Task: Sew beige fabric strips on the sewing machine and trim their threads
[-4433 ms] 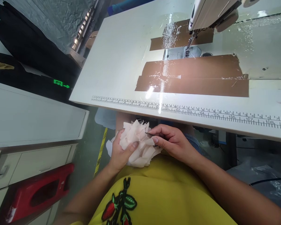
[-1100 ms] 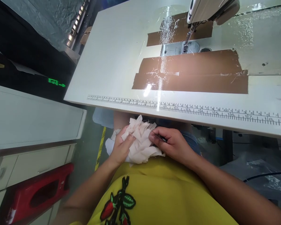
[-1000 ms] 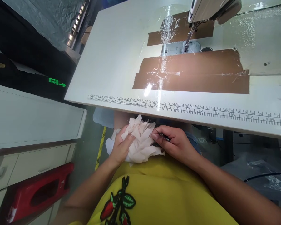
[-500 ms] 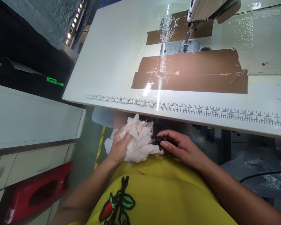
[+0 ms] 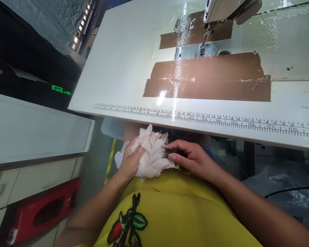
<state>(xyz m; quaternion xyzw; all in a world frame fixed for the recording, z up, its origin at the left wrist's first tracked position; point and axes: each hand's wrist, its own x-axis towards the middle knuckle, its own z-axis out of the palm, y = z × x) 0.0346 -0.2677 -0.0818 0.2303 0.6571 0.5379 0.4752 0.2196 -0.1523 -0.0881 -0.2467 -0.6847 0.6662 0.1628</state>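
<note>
A loose bundle of pale pinkish-white cloth pieces [image 5: 154, 156] with ragged, layered edges sits above my lap, below the table's front edge. My left hand [image 5: 131, 157] is closed round its left side, thumb on top. At the bundle's right edge is my right hand [image 5: 193, 157], its thumb and forefinger apart and their tips at the cloth. Whether those tips touch it I cannot tell. Between them shows a dark patch that I cannot make out.
A sewing machine [image 5: 229, 10] stands on the white table [image 5: 118, 61], with brown tape [image 5: 208, 79] round its needle plate and a printed ruler along the front edge. White drawers [image 5: 43, 175] and a red plastic object [image 5: 43, 212] are at left.
My right hand has moved left, bringing its fingertips to the right edge of the cloth bundle. My left hand and the bundle have stayed almost still.
</note>
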